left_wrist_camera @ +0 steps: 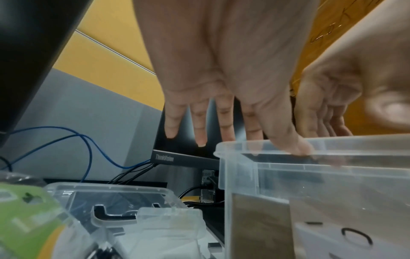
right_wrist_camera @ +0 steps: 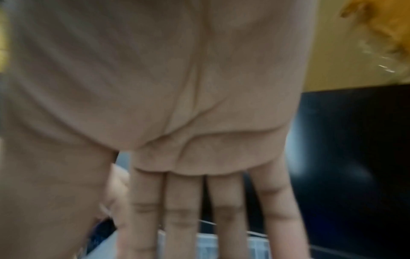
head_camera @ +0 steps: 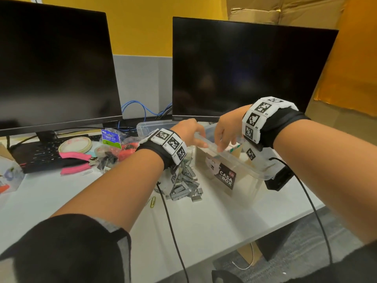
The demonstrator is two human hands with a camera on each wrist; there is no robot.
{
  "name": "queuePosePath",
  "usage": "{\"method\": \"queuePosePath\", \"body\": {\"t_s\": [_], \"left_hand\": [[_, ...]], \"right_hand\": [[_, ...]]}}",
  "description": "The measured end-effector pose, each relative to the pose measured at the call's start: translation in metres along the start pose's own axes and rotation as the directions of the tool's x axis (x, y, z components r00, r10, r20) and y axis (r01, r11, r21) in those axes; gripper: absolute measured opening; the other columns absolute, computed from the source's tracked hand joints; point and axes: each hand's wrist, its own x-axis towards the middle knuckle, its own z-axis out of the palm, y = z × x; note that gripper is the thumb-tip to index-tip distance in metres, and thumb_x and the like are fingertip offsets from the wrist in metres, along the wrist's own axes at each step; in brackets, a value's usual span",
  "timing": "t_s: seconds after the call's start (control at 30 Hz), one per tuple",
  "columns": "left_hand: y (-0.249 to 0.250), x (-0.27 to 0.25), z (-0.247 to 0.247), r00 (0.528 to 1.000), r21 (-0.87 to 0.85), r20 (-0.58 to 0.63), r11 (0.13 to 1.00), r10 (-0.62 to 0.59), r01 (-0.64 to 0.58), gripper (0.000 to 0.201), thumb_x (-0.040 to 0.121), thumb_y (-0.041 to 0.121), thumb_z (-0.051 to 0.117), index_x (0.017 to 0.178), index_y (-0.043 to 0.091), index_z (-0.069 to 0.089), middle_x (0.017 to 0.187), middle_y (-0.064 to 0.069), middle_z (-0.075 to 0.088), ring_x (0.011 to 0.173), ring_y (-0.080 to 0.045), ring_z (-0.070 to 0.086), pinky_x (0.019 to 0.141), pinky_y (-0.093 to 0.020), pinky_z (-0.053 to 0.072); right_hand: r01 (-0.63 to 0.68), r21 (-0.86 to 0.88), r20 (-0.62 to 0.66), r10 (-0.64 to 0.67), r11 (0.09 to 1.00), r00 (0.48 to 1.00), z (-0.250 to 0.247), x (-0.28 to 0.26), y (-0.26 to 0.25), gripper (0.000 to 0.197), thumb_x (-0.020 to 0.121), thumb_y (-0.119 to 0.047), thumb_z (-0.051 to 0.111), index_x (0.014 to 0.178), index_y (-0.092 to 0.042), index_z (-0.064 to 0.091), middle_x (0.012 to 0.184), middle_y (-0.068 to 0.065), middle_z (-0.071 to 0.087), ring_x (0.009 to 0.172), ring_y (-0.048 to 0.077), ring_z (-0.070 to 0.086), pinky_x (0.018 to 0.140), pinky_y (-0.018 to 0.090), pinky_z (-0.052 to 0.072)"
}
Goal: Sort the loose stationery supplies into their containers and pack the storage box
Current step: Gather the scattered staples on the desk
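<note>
The clear storage box (head_camera: 226, 178) with a black "CASA BOX" label stands on the white desk, right of centre. My left hand (head_camera: 190, 132) hovers at its near-left corner with fingers straight and spread, and its thumb (left_wrist_camera: 295, 147) touches the rim (left_wrist_camera: 332, 145). From above, my right hand (head_camera: 224, 135) reaches into the box with straight fingers (right_wrist_camera: 184, 210) that hold nothing I can see. Brown card and a white item (head_camera: 234, 147) lie inside. A heap of loose staples (head_camera: 183, 186) sits just left of the box.
The clear lid (head_camera: 151, 125) lies behind the box. To the left are a tape roll (head_camera: 74, 145), pink-handled pliers (head_camera: 75, 160), a binder-clip packet (head_camera: 111, 137), black clips (head_camera: 108, 158) and a keyboard (head_camera: 36, 156). Two monitors (head_camera: 244, 68) stand at the back. The desk edge (head_camera: 265, 227) runs front right.
</note>
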Motion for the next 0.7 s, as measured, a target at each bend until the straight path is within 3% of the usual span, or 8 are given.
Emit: {"method": "queuePosePath", "body": {"t_s": [0.2, 0.3, 0.37, 0.4, 0.47, 0.53, 0.63, 0.7], "left_hand": [[0.018, 0.003, 0.009, 0.999, -0.025, -0.036, 1.000, 0.009, -0.010, 0.044, 0.078, 0.046, 0.070, 0.109, 0.015, 0.064, 0.103, -0.003, 0.040, 0.098, -0.021, 0.046, 0.085, -0.032, 0.040], [0.028, 0.005, 0.014, 0.998, -0.045, -0.061, 0.999, -0.006, 0.003, 0.046, 0.077, 0.047, 0.070, 0.105, 0.012, 0.063, 0.099, -0.001, 0.038, 0.094, -0.020, 0.045, 0.080, -0.032, 0.040], [0.032, 0.005, 0.015, 0.998, -0.043, -0.064, 0.999, -0.020, 0.017, 0.044, 0.078, 0.046, 0.070, 0.102, 0.010, 0.062, 0.100, -0.001, 0.038, 0.094, -0.019, 0.045, 0.080, -0.030, 0.039], [0.032, 0.005, 0.014, 0.998, -0.036, -0.062, 0.999, -0.023, 0.020, 0.043, 0.078, 0.046, 0.070, 0.101, 0.010, 0.062, 0.100, -0.001, 0.038, 0.094, -0.019, 0.045, 0.081, -0.031, 0.039], [0.034, 0.003, 0.014, 0.997, -0.037, -0.067, 0.999, -0.023, 0.021, 0.043, 0.079, 0.044, 0.070, 0.102, 0.008, 0.062, 0.101, -0.002, 0.039, 0.095, -0.019, 0.045, 0.082, -0.031, 0.039], [0.032, 0.000, 0.013, 0.997, -0.072, -0.078, 0.997, -0.026, 0.020, 0.040, 0.081, 0.040, 0.070, 0.105, 0.009, 0.063, 0.105, -0.004, 0.045, 0.100, -0.020, 0.049, 0.083, -0.030, 0.040], [0.022, -0.008, 0.011, 0.995, -0.137, -0.095, 0.990, -0.032, 0.019, 0.046, 0.086, 0.026, 0.067, 0.128, 0.014, 0.053, 0.127, -0.009, 0.048, 0.115, -0.026, 0.050, 0.096, -0.034, 0.042], [0.008, -0.013, 0.007, 0.993, -0.124, -0.100, 0.991, -0.063, 0.050, 0.053, 0.089, 0.015, 0.061, 0.139, 0.015, 0.042, 0.136, -0.012, 0.044, 0.122, -0.027, 0.048, 0.100, -0.035, 0.040]], "right_hand": [[-0.107, 0.037, -0.088, 0.110, 0.994, 0.990, -0.012, -0.006, 0.001, 0.033, 0.083, -0.041, 0.066, 0.102, -0.014, 0.070, 0.098, 0.002, 0.072, 0.093, 0.021, 0.068, 0.090, 0.038, 0.052], [-0.163, -0.154, -0.152, 0.140, 0.974, 0.978, 0.008, -0.014, -0.005, 0.037, 0.078, -0.045, 0.069, 0.105, -0.019, 0.068, 0.096, -0.001, 0.070, 0.089, 0.019, 0.066, 0.083, 0.029, 0.050], [-0.165, -0.203, -0.210, 0.122, 0.965, 0.970, 0.023, -0.021, -0.006, 0.029, 0.087, -0.034, 0.062, 0.108, -0.015, 0.064, 0.089, -0.001, 0.063, 0.081, 0.017, 0.062, 0.071, 0.023, 0.043], [-0.163, -0.173, -0.218, 0.124, 0.971, 0.968, 0.027, -0.026, -0.007, 0.022, 0.092, -0.030, 0.055, 0.100, -0.011, 0.062, 0.080, -0.001, 0.057, 0.073, 0.015, 0.057, 0.069, 0.023, 0.040], [-0.192, -0.031, -0.173, 0.184, 0.981, 0.968, 0.030, -0.033, -0.009, 0.019, 0.095, -0.026, 0.048, 0.085, -0.010, 0.051, 0.070, 0.001, 0.047, 0.071, 0.017, 0.052, 0.077, 0.028, 0.041], [-0.211, 0.100, -0.165, 0.225, 0.972, 0.960, 0.030, -0.034, -0.011, 0.016, 0.094, -0.027, 0.049, 0.088, -0.012, 0.052, 0.070, 0.003, 0.049, 0.070, 0.019, 0.051, 0.082, 0.032, 0.041], [-0.206, 0.149, -0.184, 0.232, 0.967, 0.955, 0.036, -0.033, -0.012, 0.027, 0.091, -0.030, 0.055, 0.107, -0.009, 0.061, 0.091, 0.007, 0.061, 0.086, 0.024, 0.059, 0.090, 0.035, 0.047], [-0.178, 0.124, -0.295, 0.207, 0.976, 0.933, 0.040, -0.023, -0.013, 0.040, 0.087, -0.035, 0.062, 0.117, -0.009, 0.059, 0.109, 0.009, 0.062, 0.100, 0.026, 0.059, 0.090, 0.035, 0.049]]}}
